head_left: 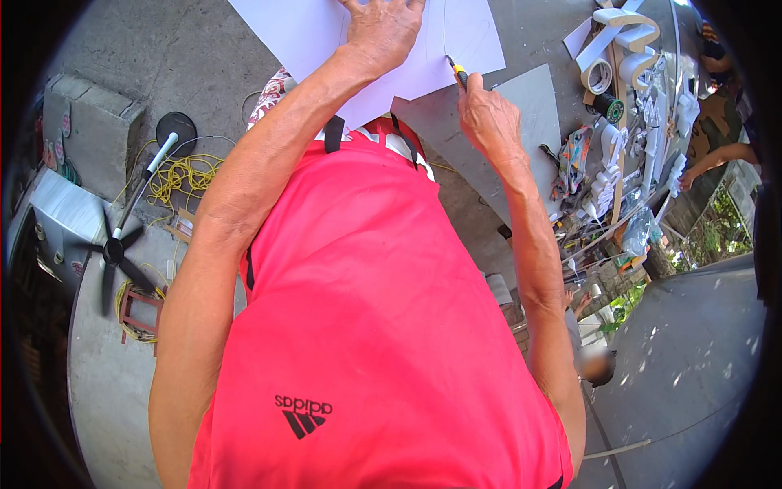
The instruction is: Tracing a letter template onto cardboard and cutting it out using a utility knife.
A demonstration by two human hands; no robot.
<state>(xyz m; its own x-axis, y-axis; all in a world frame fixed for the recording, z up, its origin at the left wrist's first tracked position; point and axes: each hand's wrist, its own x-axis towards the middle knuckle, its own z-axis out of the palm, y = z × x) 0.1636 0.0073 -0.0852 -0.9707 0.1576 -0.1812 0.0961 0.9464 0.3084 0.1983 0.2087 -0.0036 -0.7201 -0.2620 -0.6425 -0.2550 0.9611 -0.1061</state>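
A large white sheet (472,37) with faint curved lines drawn on it lies across my lap. Pressed flat on it is my left hand (383,33), fingers apart, their tips partly cut off by the picture's upper edge. My right hand (489,118) grips a black and yellow utility knife (460,73). Its tip points up and left and meets the sheet near a drawn line; whether the blade has gone through, I cannot tell. Below the sheet on the right is a flat grey panel (533,106).
At the left stand a fan (113,251), a concrete block (90,122) and a tangled yellow cord (183,175). White curved strips (635,37), a tape roll (597,77) and a green-rimmed spool (608,107) crowd the right. A person's arm (717,160) reaches in there; another person (590,359) is farther off.
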